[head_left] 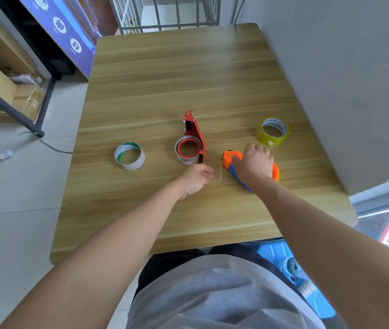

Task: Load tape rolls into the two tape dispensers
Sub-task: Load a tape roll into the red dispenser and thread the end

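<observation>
Grey shirt fills the bottom edge, and both forearms reach out from it over the table. Fingers of the right hand curl down over the orange dispenser, thumb against its nose. The grip looks meant to pin the body flat while its tape is dealt with. Just left of that nose a thin tape strip shows, pale and hard to follow (it may run out of the dispenser; I cannot trace it). The left hand lies close by, fingers loosely bent and holding nothing I can see. Their tips are near the strip but apart from it, probably poised to draw it through. Whether a roll already sits in the orange dispenser is hidden under the right palm; only an orange rim peeks out on the far side. Further out, the red dispenser lies on its side with a pale roll seated on its hub, so that one appears loaded. Spare rolls lie within reach: a white roll well to the left, a yellow roll beyond the right hand.
</observation>
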Demonstrator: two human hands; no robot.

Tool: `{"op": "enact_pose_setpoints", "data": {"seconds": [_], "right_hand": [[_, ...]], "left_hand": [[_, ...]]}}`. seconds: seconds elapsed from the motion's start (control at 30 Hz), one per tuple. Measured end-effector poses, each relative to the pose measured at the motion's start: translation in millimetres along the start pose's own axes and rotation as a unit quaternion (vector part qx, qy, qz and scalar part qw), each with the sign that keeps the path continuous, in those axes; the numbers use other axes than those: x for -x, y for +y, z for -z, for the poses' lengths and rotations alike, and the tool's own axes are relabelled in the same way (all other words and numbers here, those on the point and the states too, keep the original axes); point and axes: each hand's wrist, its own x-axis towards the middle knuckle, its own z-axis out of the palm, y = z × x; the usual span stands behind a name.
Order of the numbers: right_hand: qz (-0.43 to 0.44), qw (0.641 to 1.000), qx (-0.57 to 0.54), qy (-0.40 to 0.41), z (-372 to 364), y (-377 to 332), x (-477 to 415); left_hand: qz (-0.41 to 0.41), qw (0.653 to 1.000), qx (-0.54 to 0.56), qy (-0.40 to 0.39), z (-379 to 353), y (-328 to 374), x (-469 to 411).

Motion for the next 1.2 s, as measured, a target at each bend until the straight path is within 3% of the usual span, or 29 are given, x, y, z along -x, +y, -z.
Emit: {"op": "enact_pose_setpoints", "data": {"seconds": [0.23,0.5,0.93,1.2], "right_hand": [[0.076,0.988,-0.136,-0.022,25,-42,-7],[0.075,0.978,-0.193,-0.018,51,-60,-35],[0.041,0.968,-0.177,-0.174,9,-91,-52],[0.022,0.960,-0.156,-0.232,-13,-94,-62]], "left_hand": [[-0.071,0.988,0.071,0.115,34,33,3],[-0.112,0.981,0.079,0.138,53,80,-9],[-0.022,0.972,0.071,0.223,78,27,-37],[0.038,0.968,-0.010,0.250,88,0,-50]]}}
